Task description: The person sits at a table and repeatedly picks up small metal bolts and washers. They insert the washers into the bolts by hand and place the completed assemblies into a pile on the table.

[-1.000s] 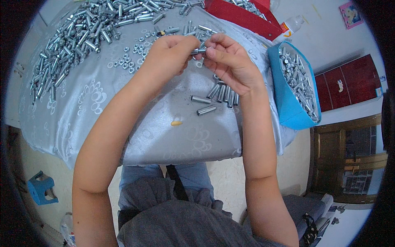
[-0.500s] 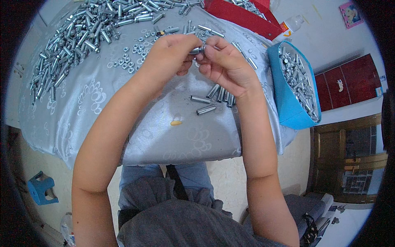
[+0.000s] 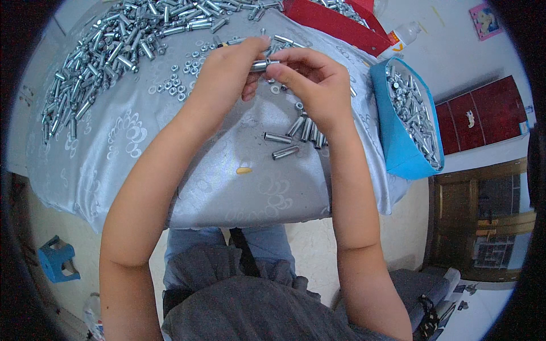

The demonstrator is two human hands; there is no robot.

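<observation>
Left of the blue open-topped bin (image 3: pixel 405 156), the left grip (image 3: pixel 228 69) and right grip (image 3: pixel 323 88) pinched a silver cylindrical metal piece (image 3: pixel 259 66).

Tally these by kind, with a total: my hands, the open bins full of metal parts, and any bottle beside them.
Hands: 2 (left hand, right hand)
Open bins: 2 (red bin, blue bin)
Bottle: 1 (white bottle)
Total: 5
</observation>
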